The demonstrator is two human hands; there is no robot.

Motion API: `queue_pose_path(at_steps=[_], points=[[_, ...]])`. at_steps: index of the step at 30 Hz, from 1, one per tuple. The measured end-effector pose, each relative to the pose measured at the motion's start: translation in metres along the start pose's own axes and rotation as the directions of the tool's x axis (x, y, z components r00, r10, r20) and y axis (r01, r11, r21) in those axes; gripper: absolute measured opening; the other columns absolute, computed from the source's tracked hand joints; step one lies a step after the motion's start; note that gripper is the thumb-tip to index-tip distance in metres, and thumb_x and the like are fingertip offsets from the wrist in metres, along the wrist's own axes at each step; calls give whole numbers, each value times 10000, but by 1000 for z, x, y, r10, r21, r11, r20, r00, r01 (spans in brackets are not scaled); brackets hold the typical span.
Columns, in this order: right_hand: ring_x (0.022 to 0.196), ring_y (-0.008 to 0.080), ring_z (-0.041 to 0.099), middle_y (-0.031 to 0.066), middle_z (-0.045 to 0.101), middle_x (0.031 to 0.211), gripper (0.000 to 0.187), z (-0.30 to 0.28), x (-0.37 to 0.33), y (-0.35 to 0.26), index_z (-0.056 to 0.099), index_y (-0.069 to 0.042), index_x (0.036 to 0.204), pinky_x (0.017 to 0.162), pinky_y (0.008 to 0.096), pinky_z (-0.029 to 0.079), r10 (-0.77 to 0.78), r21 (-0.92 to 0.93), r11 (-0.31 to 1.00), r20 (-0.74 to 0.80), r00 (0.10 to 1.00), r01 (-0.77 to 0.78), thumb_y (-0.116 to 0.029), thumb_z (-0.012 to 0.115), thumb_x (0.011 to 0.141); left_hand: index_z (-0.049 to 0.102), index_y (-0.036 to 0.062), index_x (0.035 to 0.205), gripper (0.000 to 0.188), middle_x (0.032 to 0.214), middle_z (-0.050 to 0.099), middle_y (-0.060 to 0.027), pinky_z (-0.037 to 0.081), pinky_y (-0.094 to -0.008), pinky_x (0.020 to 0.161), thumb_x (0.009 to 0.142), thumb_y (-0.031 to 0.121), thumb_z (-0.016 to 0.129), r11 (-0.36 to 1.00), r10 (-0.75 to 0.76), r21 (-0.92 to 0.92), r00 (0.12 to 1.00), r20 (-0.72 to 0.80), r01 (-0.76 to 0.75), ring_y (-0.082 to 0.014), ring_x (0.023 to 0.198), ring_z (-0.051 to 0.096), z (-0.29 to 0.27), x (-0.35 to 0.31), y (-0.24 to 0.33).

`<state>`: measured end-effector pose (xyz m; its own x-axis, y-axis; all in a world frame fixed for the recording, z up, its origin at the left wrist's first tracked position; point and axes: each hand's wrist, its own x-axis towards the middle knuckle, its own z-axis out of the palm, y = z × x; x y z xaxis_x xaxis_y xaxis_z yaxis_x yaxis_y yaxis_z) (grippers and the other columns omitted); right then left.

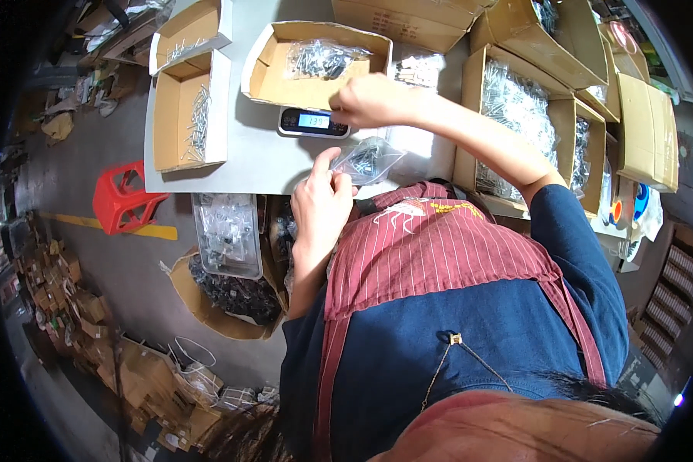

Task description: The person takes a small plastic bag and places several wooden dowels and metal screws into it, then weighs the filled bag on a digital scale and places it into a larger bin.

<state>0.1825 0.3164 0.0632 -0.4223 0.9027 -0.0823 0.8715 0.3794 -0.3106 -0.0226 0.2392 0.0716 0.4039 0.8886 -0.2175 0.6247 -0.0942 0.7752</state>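
My left hand [321, 202] pinches the edge of a clear plastic bag [386, 159] near the table's front edge. Small dark metal pieces, apparently screws, lie inside that bag. My right hand [373, 102] is closed, with its fingers curled down by the right end of a small digital scale [292, 129] with a lit display. Whatever those fingers hold or touch is hidden. Above the scale is an open cardboard tray [285, 92], apparently resting on it, with clear bags of metal hardware [325, 59] inside.
Two cardboard trays [179, 71] with loose long screws [198, 127] stand at the left. Cartons [470, 115] of bagged hardware [516, 112] fill the right side. A red plastic stool [127, 202] is on the floor, near a clear bin [227, 231] of bagged parts.
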Motion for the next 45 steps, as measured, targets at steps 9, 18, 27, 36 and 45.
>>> queue_pose_path(at_steps=[9, 18, 27, 36, 45], points=[[748, 351, 691, 189, 690, 792, 454, 61, 50, 69, 656, 0, 931, 686, 425, 570, 77, -234, 950, -463, 883, -206, -441, 692, 833, 521, 38, 1326, 425, 748, 720, -121, 549, -297, 685, 901, 25, 524, 993, 121, -8, 993, -4, -121, -180, 677, 710, 21, 28, 19], [762, 145, 714, 92, 729, 996, 477, 0, 28, 87, 630, 23, 1229, 637, 255, 557, 419, 752, 601, -8, 908, -271, -32, 555, 762, 512, 16, 1299, 400, 712, 723, -99, 566, -312, 653, 900, 43, 525, 957, 59, -284, 998, -34, -66, -188, 645, 718, 11, 23, -9], [1024, 89, 631, 54, 648, 1141, 646, -55, -34, 36, 507, -18, 1368, 859, 226, 542, 91, 978, 51, 197, 976, -202, 16, 500, 722, 488, -15, 1299, 373, 719, 721, -113, 548, -296, 621, 932, 52, 502, 951, 50, -303, 998, -35, -58, -167, 624, 705, 7, 31, -2], [1064, 170, 625, 136, 692, 1137, 560, -54, -47, 9, 463, 21, 1356, 953, 282, 460, -92, 902, 401, 211, 973, -158, 27, 500, 797, 502, -7, 1308, 386, 731, 724, -124, 549, -289, 621, 927, 53, 500, 927, -13, -376, 1000, 10, 16, -169, 624, 707, 5, 32, -11], [931, 363, 681, 208, 696, 977, 303, 24, 42, 71, 649, 11, 1025, 833, 446, 552, 321, 7, 946, -165, 933, -324, -164, 622, 779, 490, -2, 1305, 388, 715, 719, -117, 548, -283, 613, 917, 27, 501, 922, 32, -384, 999, -35, -43, -162, 617, 704, 9, 26, -9]])
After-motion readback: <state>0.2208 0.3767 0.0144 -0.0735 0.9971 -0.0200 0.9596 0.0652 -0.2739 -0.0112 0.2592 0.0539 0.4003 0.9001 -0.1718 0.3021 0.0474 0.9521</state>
